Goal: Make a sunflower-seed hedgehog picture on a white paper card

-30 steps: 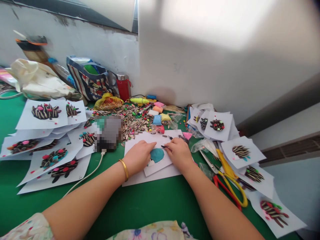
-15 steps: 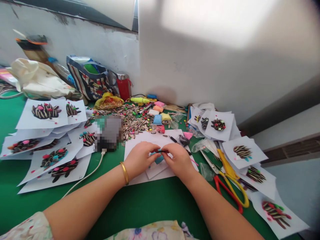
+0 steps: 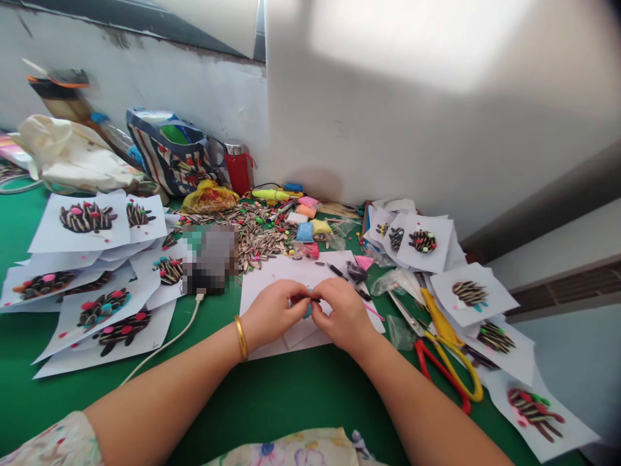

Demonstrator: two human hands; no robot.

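My left hand and my right hand meet fingertip to fingertip above white paper. Both are closed in a pinch around a small black piece, which looks like soft clay and is mostly covered by the fingers. Beneath them, a patch of light-blue clay shows on a smaller sheet. Just beyond my right hand lie a black pen and a black lump, with pink clay beside it.
Sunflower seeds are heaped behind the paper, near colored clay packs. Scissors and a yellow cutter lie right. Sheets with seed pictures flank both sides. A pixelated object with a white cable sits left.
My fingers have shifted slightly and curled closer together, so less of the black piece shows. The view has moved very slightly; the things on the table stay put.
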